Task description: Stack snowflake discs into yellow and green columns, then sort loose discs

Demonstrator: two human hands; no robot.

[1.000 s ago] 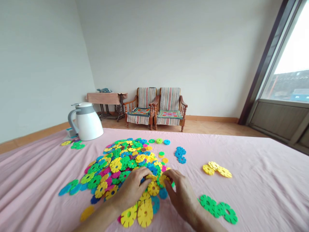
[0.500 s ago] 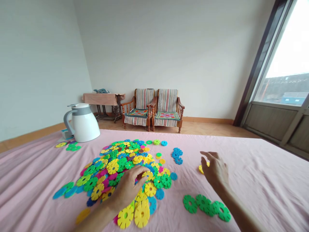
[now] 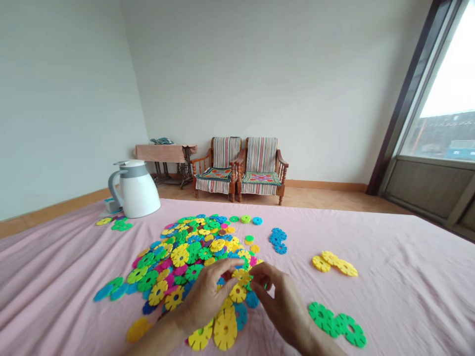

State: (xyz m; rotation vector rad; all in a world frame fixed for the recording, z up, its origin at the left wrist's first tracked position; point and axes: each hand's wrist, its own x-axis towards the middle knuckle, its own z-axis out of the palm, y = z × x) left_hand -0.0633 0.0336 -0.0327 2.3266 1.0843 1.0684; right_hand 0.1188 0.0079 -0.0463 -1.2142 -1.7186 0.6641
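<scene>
A heap of flat plastic flower discs [image 3: 189, 252] in yellow, green, blue and pink lies on the pink cloth [image 3: 401, 291]. My left hand [image 3: 208, 296] rests at the heap's near edge, its fingers pinched on a small yellow disc [image 3: 241, 275]. My right hand [image 3: 282, 301] meets it from the right, fingers curled and touching the same spot. Whether the right hand holds a disc of its own is hidden. Large yellow discs [image 3: 222, 329] lie just below the hands.
Sorted groups lie apart: yellow discs [image 3: 334, 263], green discs [image 3: 337, 319], blue discs [image 3: 278, 238], blue ones at the left [image 3: 109, 291]. A white jug [image 3: 135, 189] stands far left. Two wooden chairs [image 3: 241, 168] and a small table [image 3: 163, 153] stand beyond.
My right hand has come back from the yellow group on the right to the heap, beside my left hand. The left hand has stayed at the heap's near edge.
</scene>
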